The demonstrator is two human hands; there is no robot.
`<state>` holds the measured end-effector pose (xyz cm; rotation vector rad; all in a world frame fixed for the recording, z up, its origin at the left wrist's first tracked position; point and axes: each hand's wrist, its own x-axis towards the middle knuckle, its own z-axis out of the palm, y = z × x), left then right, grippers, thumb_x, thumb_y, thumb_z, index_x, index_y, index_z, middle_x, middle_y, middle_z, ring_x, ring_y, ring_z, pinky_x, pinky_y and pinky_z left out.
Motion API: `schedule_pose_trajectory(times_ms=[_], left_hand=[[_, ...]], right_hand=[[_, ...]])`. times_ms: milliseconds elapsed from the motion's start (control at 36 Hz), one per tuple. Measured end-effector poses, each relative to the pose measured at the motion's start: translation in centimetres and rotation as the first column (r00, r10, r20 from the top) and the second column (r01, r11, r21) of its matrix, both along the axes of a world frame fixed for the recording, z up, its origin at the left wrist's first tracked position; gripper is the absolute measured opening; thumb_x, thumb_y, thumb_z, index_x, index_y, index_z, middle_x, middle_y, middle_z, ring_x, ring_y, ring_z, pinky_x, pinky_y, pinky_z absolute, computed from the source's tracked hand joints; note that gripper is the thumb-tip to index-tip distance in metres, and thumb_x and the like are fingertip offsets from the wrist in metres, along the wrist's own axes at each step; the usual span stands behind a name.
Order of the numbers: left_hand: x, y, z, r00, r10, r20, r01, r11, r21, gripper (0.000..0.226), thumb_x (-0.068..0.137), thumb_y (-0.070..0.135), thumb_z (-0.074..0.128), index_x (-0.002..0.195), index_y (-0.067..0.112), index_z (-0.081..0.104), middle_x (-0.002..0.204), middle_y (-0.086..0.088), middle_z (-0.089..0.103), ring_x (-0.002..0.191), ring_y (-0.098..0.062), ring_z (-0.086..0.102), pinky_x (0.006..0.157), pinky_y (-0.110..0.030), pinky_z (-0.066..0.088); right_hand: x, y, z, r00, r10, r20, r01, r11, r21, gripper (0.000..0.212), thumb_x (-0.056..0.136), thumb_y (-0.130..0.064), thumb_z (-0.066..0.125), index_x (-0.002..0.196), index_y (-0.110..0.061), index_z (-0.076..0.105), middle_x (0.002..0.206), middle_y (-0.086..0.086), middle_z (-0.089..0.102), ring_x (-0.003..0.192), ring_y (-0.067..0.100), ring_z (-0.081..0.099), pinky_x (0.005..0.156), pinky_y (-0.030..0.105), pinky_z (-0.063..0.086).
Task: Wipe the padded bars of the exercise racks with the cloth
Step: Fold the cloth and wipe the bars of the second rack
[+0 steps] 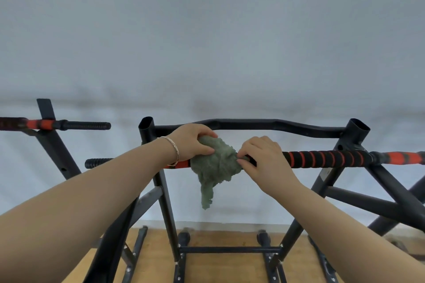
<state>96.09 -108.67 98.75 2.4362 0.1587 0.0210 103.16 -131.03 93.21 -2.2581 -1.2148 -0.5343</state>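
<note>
Wrapping the cloth [216, 161] round the padded bar [326, 159] of the near rack, both hands at work.

Head view: the green cloth is bunched over the bar near its left part, one tail hanging loose below, with the black and red striped padding bare to its right. The left hand [193, 142], a bracelet [174, 151] on its wrist, grips the cloth from above, fingers curled over the top and thumb underneath. The right hand [262, 156] lies on the bar just beside it, fingertips pinching the cloth's right edge against the padding. To do this well, I judge the cloth should be closed fully round the bar, then drawn along the striped length with steady pressure, gathering in the tail. A second rack [53, 140] stands well apart on the left, its own padding not yet reached.
</note>
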Motion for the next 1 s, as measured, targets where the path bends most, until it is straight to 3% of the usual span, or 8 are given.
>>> schedule_pose_trajectory(times_ms=[250,361,528,639,778,833,889,1000], left_hand=[[-0.8,-1.2,0.6,0.99,0.043,0.138,-0.042,0.999,-0.01,0.016,0.084,0.032,0.073,0.084,0.025,0.059,0.082,0.007,0.06,0.073,-0.009,0.054,0.064,-0.023,0.044],[-1.4,-1.7,0.9,0.986,0.042,0.159,-0.027,0.995,-0.099,0.022,0.082,0.033,0.075,0.085,0.02,0.057,0.077,0.008,0.06,0.069,-0.009,0.052,0.063,-0.022,0.042],[-2.2,-2.8,2.1,0.985,0.044,0.166,-0.001,0.969,-0.247,0.024,0.084,0.026,0.075,0.1,0.025,0.057,0.087,0.005,0.067,0.067,-0.006,0.058,0.055,-0.016,0.045],[-1.8,-3.4,2.2,0.981,0.09,0.174,-0.016,0.922,-0.387,0.037,0.083,0.019,0.076,0.112,0.025,0.056,0.093,-0.001,0.066,0.073,-0.011,0.062,0.073,-0.029,0.058],[-0.6,-2.9,1.2,0.977,0.158,0.143,-0.116,0.957,-0.266,0.041,0.085,0.024,0.073,0.12,0.027,0.053,0.107,0.003,0.064,0.096,-0.012,0.067,0.084,-0.032,0.057],[-0.6,-2.2,0.5,0.974,0.18,0.134,-0.16,0.976,-0.147,0.034,0.089,0.028,0.067,0.12,0.028,0.052,0.105,0.009,0.063,0.096,-0.007,0.065,0.08,-0.027,0.054],[-0.9,-1.2,-0.3,0.97,0.213,0.12,-0.219,0.975,0.032,0.022,0.095,0.03,0.057,0.116,0.027,0.053,0.103,0.01,0.061,0.093,-0.008,0.062,0.079,-0.025,0.05],[-1.9,0.2,-1.8,0.995,0.103,0.0,-0.088,0.847,0.524,0.016,0.102,0.024,0.04,0.098,0.015,0.052,0.089,0.0,0.061,0.075,-0.019,0.058,0.073,-0.035,0.053]], right_hand=[[-1.5,-0.4,3.9,0.815,-0.039,-0.579,0.223,0.942,0.25,0.018,0.094,-0.012,0.056,0.089,-0.029,0.06,0.087,-0.01,0.069,0.083,0.012,0.064,0.066,0.022,0.052],[-1.4,-0.3,4.9,0.65,0.139,-0.747,0.321,0.841,0.436,0.022,0.097,-0.005,0.05,0.095,-0.023,0.063,0.103,0.0,0.069,0.087,0.015,0.069,0.076,0.034,0.061],[-0.1,-0.6,5.7,0.609,0.167,-0.776,0.366,0.808,0.462,0.021,0.1,-0.011,0.048,0.101,-0.027,0.06,0.104,0.001,0.065,0.082,0.019,0.061,0.067,0.041,0.058],[1.9,-0.7,6.2,0.644,0.111,-0.757,0.376,0.815,0.44,0.017,0.099,-0.016,0.05,0.103,-0.029,0.061,0.104,0.0,0.066,0.081,0.02,0.061,0.071,0.039,0.053],[5.1,-0.1,5.2,0.662,0.003,-0.749,0.386,0.856,0.345,0.016,0.097,-0.013,0.051,0.105,-0.024,0.06,0.109,0.003,0.065,0.081,0.016,0.058,0.063,0.026,0.042],[5.9,-0.3,4.2,0.725,-0.163,-0.669,0.376,0.908,0.186,0.019,0.097,-0.014,0.053,0.114,-0.02,0.058,0.112,0.003,0.061,0.089,0.015,0.056,0.064,0.024,0.04],[5.3,-0.4,3.3,0.875,-0.326,-0.358,0.365,0.93,0.045,0.022,0.097,-0.014,0.054,0.118,-0.014,0.058,0.115,0.006,0.057,0.099,0.023,0.052,0.074,0.03,0.043],[0.9,1.0,0.7,0.976,0.04,0.214,-0.034,0.999,-0.029,0.028,0.096,-0.029,0.045,0.104,-0.011,0.065,0.096,0.005,0.064,0.081,0.028,0.06,0.07,0.042,0.052]])
